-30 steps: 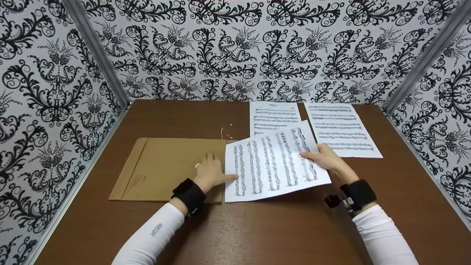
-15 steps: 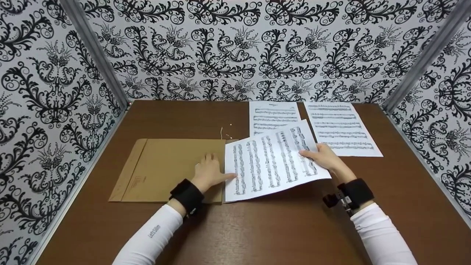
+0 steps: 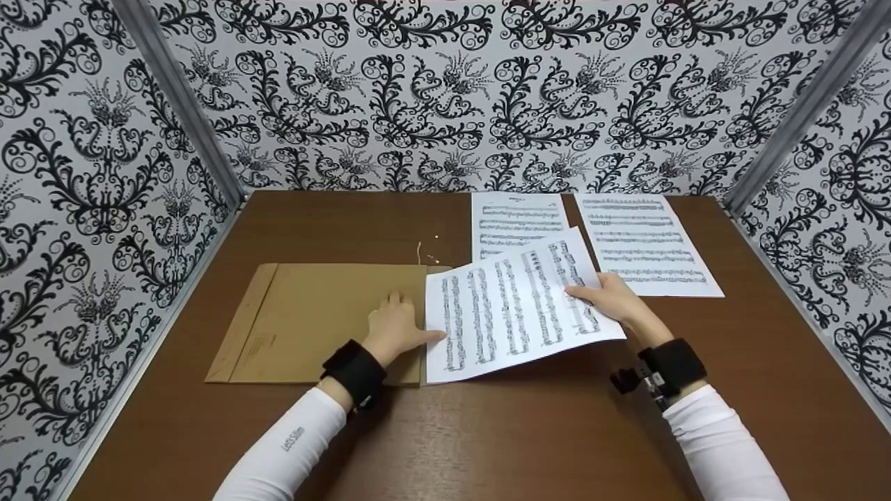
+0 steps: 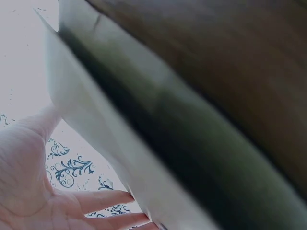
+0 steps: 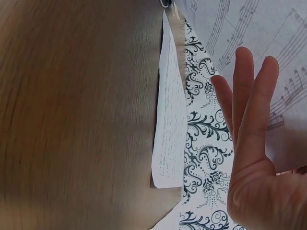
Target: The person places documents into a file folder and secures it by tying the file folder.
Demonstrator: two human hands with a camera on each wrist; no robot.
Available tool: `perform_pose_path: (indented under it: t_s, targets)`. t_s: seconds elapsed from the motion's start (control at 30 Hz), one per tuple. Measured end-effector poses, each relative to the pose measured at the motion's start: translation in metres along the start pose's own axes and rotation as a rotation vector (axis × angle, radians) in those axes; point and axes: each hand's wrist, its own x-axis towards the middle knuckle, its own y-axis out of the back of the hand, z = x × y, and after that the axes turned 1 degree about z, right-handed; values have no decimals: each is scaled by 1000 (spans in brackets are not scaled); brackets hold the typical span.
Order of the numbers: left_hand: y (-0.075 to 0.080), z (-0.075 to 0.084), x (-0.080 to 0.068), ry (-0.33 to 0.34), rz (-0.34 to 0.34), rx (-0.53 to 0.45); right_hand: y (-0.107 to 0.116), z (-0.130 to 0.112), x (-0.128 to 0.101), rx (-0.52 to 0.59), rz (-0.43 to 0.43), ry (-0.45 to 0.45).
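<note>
The left hand [image 3: 395,331] lay spread on the brown envelope [image 3: 313,320], its thumb over the near edge of a music sheet [image 3: 511,306]. The right hand [image 3: 618,299] pinched that sheet, thumb on top. Between the hands, the sheet met the envelope's mouth; I couldn't tell whether any was inside. Two more sheets [image 3: 644,243] lay beyond the right hand.

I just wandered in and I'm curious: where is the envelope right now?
In the head view, the envelope lies on the left half of the table, under the left hand, with the held sheet at its right edge.
</note>
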Motion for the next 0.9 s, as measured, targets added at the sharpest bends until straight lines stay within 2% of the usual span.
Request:
perform_pose_path:
  t_s: [0.3, 0.77, 0.9]
  targets:
    - [-2, -1, 2, 5, 8, 22, 3, -4, -2, -81, 16, -15]
    - [1, -2, 1, 11, -1, 25, -2, -1, 1, -11, 36, 6]
    - [1, -2, 1, 13, 14, 13, -1, -1, 2, -14, 25, 23]
